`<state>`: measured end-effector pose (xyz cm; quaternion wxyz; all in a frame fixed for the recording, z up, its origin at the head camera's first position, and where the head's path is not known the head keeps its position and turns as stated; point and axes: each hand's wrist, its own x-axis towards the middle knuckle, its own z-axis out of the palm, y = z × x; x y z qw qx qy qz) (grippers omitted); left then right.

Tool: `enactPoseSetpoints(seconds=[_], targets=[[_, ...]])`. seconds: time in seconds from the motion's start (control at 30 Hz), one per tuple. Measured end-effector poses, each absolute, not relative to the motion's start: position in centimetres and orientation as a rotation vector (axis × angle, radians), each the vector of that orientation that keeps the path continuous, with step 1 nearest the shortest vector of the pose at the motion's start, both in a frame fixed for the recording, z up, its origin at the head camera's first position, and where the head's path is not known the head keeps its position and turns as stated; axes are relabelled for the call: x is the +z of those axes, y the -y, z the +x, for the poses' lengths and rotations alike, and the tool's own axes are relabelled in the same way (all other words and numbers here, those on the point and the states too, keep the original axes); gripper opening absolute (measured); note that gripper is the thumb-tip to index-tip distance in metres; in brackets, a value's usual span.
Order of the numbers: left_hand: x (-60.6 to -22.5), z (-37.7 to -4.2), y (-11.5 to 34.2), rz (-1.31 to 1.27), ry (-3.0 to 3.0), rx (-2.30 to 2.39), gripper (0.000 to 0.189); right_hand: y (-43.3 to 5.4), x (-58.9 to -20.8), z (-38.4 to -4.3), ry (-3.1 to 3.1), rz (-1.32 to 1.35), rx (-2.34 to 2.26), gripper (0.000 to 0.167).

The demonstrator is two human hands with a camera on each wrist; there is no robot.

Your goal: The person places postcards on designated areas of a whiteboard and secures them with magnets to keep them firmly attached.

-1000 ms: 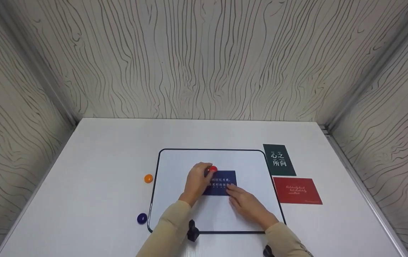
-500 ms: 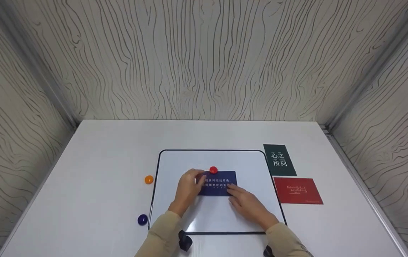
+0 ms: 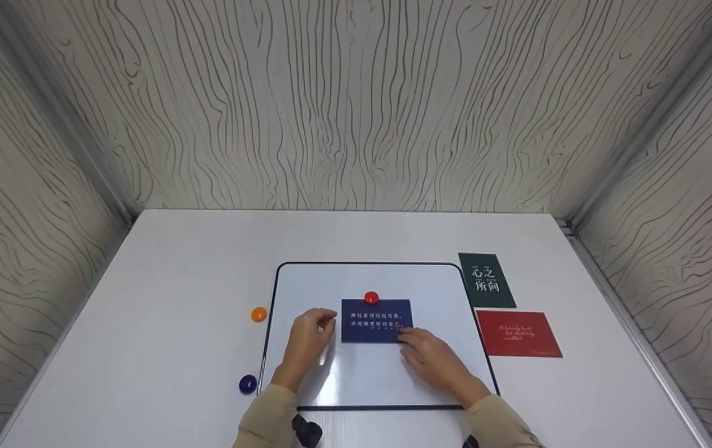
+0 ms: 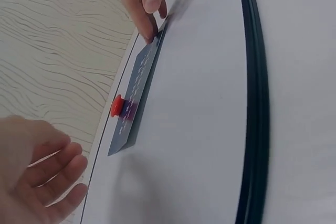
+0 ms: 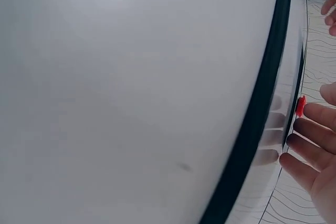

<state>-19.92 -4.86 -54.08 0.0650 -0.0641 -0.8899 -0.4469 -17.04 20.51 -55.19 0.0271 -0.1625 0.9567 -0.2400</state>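
A dark blue card point(image 3: 365, 334) with white writing lies on a small black-rimmed whiteboard point(image 3: 387, 382). At the card's top edge sits a round red magnet point(image 3: 371, 297), left of the middle. My right hand point(image 3: 435, 359) rests its fingertips on the card's lower right corner. Just off the card's left edge is my left hand point(image 3: 306, 341), its fingers loosely bent and holding nothing. In the left wrist view the near end of the card point(image 4: 123, 129) slants slightly up from the board, and the magnet point(image 4: 117, 106) stands on it.
An orange magnet point(image 3: 259, 314) and a dark blue magnet point(image 3: 248, 384) lie left of the board on the white table point(image 3: 175, 298). To its right are a green card point(image 3: 487, 280) and a red card point(image 3: 519, 334). Wood-patterned walls point(image 3: 356, 124) enclose the table.
My left hand has let go of the red magnet and drawn back leftward, past the card's left edge. The magnet stays on the card. My right hand has barely moved.
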Motion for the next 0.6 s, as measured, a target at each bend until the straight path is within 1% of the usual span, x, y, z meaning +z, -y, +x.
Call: enactPoseSetpoints(seconds=[0.2, 0.37, 0.6], targets=[[-54.4, -19.3, 6.5, 0.021, 2.68, -1.359, 0.017, -21.0, -55.1, -16.7, -3.048, -0.546, -0.733, 0.028], [-54.5, -19.0, 7.8, 0.21, 2.675, -1.387, 0.019, -21.5, -55.1, -16.5, -3.078, -0.535, -0.727, 0.028], [-54.9, -18.7, 9.0, 0.292, 2.644, -1.452, 0.02, -21.7, -54.9, -16.4, -3.075, -0.538, -0.74, 0.028]])
